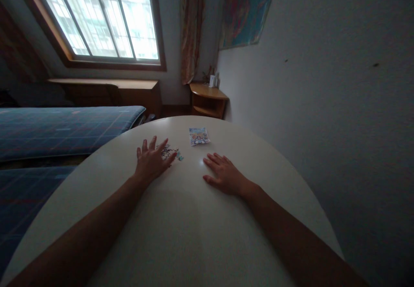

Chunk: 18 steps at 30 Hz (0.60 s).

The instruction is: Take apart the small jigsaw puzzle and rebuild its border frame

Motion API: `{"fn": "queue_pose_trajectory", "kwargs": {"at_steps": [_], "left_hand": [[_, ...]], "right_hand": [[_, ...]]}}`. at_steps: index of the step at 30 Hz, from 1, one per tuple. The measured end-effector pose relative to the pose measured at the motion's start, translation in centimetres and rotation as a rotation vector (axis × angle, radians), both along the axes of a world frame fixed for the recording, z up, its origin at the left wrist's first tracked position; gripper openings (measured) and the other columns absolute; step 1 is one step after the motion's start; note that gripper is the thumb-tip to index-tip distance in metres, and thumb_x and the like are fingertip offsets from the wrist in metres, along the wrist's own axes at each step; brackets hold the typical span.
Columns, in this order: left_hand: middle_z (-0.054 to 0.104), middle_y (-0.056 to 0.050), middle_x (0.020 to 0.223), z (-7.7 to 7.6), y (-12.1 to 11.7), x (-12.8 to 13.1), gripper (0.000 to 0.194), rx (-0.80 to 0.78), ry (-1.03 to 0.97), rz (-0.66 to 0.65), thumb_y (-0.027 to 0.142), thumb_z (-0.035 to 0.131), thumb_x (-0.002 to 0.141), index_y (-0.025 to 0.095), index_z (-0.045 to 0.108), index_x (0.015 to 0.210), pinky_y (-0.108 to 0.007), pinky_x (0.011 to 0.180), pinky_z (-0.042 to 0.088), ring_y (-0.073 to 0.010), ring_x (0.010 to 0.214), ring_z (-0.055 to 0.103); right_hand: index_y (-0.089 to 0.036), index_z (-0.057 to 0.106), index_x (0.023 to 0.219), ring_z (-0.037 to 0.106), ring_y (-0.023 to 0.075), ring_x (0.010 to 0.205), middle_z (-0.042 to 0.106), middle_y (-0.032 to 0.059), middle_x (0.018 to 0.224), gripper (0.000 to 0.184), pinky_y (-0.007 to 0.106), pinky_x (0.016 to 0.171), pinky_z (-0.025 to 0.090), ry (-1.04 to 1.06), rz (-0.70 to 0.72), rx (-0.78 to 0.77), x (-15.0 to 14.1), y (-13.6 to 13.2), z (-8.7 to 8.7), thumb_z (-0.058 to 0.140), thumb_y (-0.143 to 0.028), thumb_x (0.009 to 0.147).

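My left hand point(151, 160) is open with its fingers spread, over the near left side of a small heap of jigsaw puzzle pieces point(168, 151). The hand hides part of the heap; whether it presses on the pieces I cannot tell. To the right, my right hand point(223, 174) lies palm down on the white round table point(184, 235), fingers apart and holding nothing. A small printed picture sheet point(199, 136) in blue and orange lies flat beyond the hands, just right of the pieces.
A wall point(307, 97) runs along the table's right side. Left of it stands a bed with a blue plaid mattress point(71, 127). Behind are a wooden corner shelf point(208, 91), a long desk point(136, 83) and a barred window point(106, 15).
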<state>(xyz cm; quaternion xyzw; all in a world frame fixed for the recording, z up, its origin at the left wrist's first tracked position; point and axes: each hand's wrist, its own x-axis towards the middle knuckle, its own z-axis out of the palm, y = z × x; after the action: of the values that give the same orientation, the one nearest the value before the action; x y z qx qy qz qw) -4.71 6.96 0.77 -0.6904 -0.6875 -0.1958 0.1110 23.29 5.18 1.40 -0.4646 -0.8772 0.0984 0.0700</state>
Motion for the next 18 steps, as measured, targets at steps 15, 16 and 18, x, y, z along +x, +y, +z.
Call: {"fn": "queue_pose_trajectory", "kwargs": {"at_steps": [15,16,18], "left_hand": [[0.027,-0.003,0.163,-0.8,-0.9,2.3,0.061,-0.283,0.004,-0.581,0.063,0.043,0.095,0.035,0.042,0.150,-0.051,0.119,0.025,-0.0350,0.148,0.025],[0.026,-0.004,0.163,-0.8,-1.2,2.6,0.060,-0.279,-0.001,-0.622,0.061,0.044,0.096,0.035,0.042,0.150,-0.051,0.119,0.025,-0.0347,0.148,0.025],[0.028,-0.006,0.162,-0.8,-1.9,3.0,0.059,-0.260,-0.021,-0.704,0.058,0.047,0.096,0.033,0.043,0.149,-0.052,0.119,0.027,-0.0338,0.148,0.026]], "right_hand": [[-0.018,0.042,0.149,0.029,0.0303,0.147,0.037,0.0127,0.158,0.070,0.053,0.120,0.019,0.088,-0.023,0.063,-0.3,-0.2,-0.3,0.053,-0.055,0.091],[-0.018,0.040,0.150,0.030,0.0299,0.147,0.037,0.0132,0.158,0.073,0.054,0.119,0.019,0.103,-0.008,0.068,-0.3,-0.2,-0.3,0.054,-0.056,0.090],[-0.019,0.038,0.151,0.031,0.0299,0.146,0.035,0.0137,0.158,0.078,0.055,0.119,0.019,0.116,0.037,0.070,-0.2,-0.2,-0.3,0.056,-0.060,0.088]]}}
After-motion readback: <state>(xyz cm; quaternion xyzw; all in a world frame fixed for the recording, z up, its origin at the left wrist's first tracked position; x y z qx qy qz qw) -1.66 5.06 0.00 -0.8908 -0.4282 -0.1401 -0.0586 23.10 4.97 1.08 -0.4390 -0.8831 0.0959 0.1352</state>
